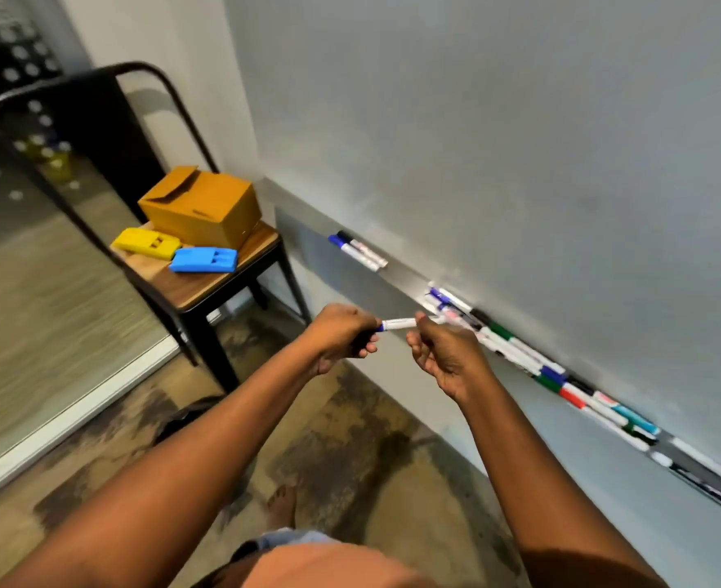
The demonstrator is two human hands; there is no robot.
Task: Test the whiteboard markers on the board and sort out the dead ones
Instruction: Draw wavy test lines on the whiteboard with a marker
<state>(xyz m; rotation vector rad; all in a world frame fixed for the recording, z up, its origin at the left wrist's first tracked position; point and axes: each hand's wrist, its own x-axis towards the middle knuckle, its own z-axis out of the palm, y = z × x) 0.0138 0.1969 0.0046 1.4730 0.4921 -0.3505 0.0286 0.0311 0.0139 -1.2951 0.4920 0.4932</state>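
The white-barrelled marker with a blue band shows only its middle. One end is buried in the curled fingers of the left hand, and the other sits behind the fingers of the right hand, so whether it is capped cannot be told. A dark object low in the left hand is too covered to identify. The long grey metal tray runs off the right edge, and the far-right markers in it are smeared by blur. Print on the two white markers at the tray's left end is too small to read. The bottom edge cuts off both forearms.
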